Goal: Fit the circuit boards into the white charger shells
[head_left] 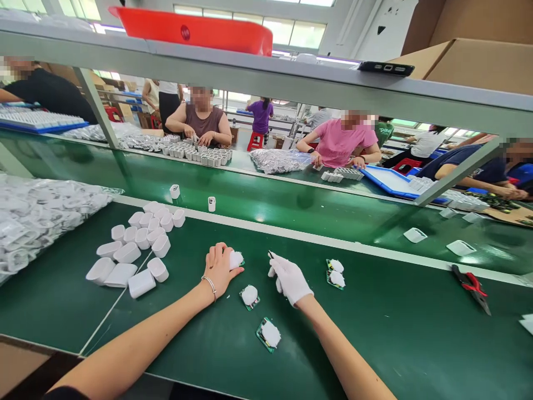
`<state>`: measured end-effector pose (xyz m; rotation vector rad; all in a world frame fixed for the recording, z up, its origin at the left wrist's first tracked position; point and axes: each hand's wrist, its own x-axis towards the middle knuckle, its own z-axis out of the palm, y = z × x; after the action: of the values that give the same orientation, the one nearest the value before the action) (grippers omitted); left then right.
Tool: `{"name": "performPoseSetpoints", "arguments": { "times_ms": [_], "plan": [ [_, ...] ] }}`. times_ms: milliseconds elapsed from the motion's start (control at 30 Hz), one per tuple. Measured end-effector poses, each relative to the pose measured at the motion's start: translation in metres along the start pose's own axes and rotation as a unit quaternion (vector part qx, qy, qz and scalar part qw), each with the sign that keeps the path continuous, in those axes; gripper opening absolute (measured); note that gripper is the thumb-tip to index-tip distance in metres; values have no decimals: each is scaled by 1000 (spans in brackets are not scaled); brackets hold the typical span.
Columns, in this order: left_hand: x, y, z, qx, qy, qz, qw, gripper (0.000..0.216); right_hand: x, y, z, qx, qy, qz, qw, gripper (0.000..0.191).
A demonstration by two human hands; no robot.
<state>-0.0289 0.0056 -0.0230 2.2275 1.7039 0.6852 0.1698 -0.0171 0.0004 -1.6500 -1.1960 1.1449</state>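
My left hand (220, 268), bare with a bracelet at the wrist, is closed around a small green circuit board (236, 260) with a white pad on top, low on the bench. The fingers hide part of that board. To its right, my right hand (290, 279) wears a white glove and is closed in a pinch. A short dark tip pokes out of its fingers; the rest is hidden. Nearer to me lie two similar boards, one circuit board (250, 296) and another circuit board (270, 334). Further right, two more circuit boards (335, 273) lie together.
White plastic housings (129, 253) cluster at left beside a large bag of parts (45, 216). Red-handled pliers (472, 288) lie at right. Two housings (211, 204) stand on the green strip beyond. A shelf (291, 78) crosses above, bearing a red tray (195, 33). Co-workers sit opposite.
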Motion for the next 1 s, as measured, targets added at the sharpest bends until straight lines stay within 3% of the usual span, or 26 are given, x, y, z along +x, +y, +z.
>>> {"name": "performPoseSetpoints", "arguments": {
  "times_ms": [167, 333, 1000],
  "plan": [
    [0, -2, -1, -8, 0, 7, 1000, 49, 9, -7, 13, 1, -33, 24, 999, 32],
    [-1, -3, 0, -3, -6, 11, 1000, 39, 5, -15, 36, 46, -88, 54, 994, 26],
    [-2, 0, 9, -1, 3, -6, 1000, 34, 5, -17, 60, 87, -98, 87, 987, 27]
  ]
}}
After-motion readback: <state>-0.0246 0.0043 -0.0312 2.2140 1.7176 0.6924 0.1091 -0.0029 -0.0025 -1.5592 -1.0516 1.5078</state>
